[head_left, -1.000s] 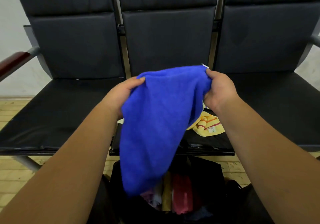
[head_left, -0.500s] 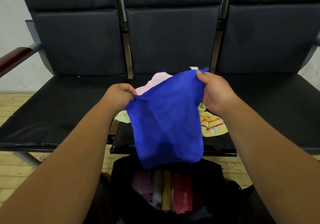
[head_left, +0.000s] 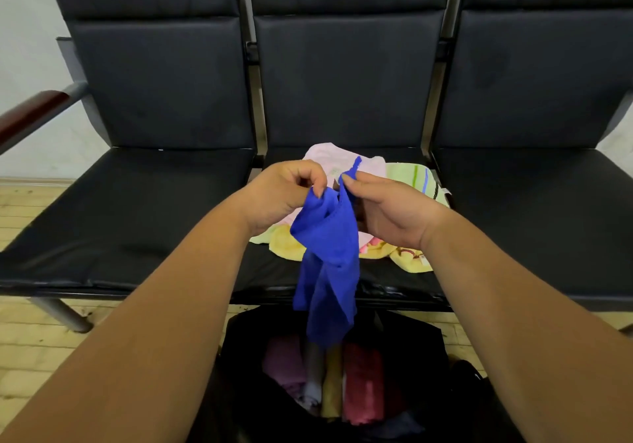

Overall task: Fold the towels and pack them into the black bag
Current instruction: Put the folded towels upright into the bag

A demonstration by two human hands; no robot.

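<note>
Towel [head_left: 327, 254] between left hand [head_left: 284, 196], right hand [head_left: 390, 209]

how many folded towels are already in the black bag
4 in the black bag, left to right: pink towel, white towel, yellow towel, red towel. More may be hidden behind the blue towel.

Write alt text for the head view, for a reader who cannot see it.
The left hand and right hand pinch the top of a blue towel that hangs over an open black bag holding rolled towels. A pile of loose towels lies on the middle seat of the black bench behind.
</note>
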